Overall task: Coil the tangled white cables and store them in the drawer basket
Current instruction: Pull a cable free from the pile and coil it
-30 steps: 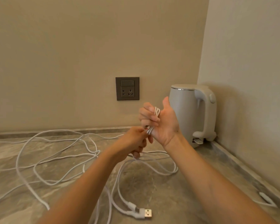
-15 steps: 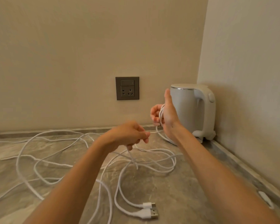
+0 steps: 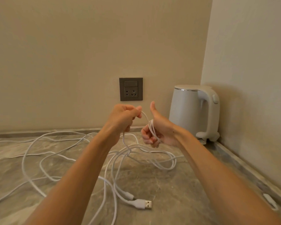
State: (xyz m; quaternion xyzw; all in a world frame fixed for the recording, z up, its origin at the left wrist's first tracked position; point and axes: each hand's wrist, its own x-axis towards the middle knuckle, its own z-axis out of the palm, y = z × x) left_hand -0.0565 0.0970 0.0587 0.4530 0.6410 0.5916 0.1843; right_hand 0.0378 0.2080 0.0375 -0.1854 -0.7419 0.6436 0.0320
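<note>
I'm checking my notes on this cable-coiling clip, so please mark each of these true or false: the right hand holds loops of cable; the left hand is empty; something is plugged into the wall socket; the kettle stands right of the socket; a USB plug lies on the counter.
The right hand holds loops of white cable. True.
The left hand is empty. False: it pinches a strand of the cable.
Something is plugged into the wall socket. False: its holes are free.
The kettle stands right of the socket. True.
A USB plug lies on the counter. True.
</note>
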